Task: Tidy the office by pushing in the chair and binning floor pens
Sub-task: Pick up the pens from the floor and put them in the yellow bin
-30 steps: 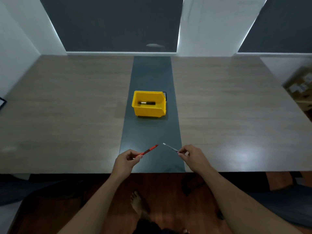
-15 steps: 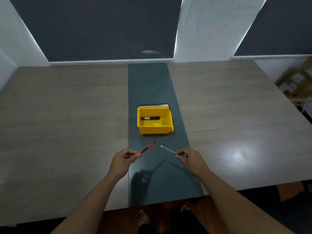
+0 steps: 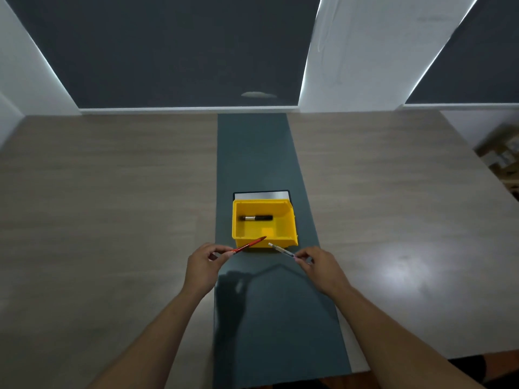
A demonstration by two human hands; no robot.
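Observation:
A yellow bin [image 3: 290, 223] stands on the dark strip in the middle of the table, with a black pen [image 3: 257, 218] lying inside it. My left hand [image 3: 203, 266] pinches a red pen [image 3: 248, 245] whose tip reaches over the bin's near rim. My right hand [image 3: 320, 266] pinches a grey pen [image 3: 280, 249], its tip just short of the bin's front wall. Both hands hover above the table, close in front of the bin. No chair is in view.
The wide wooden table [image 3: 112, 206] has a dark green centre strip [image 3: 252, 153]. A flat silver panel [image 3: 261, 195] lies right behind the bin. Dark blinds and white wall pillars stand beyond the far edge. Shelving [image 3: 502, 158] sits at the far right.
I have moved up to the table; the bin now looks nearer. Both hands carried their pens forward, from over the table's near edge to just in front of the bin.

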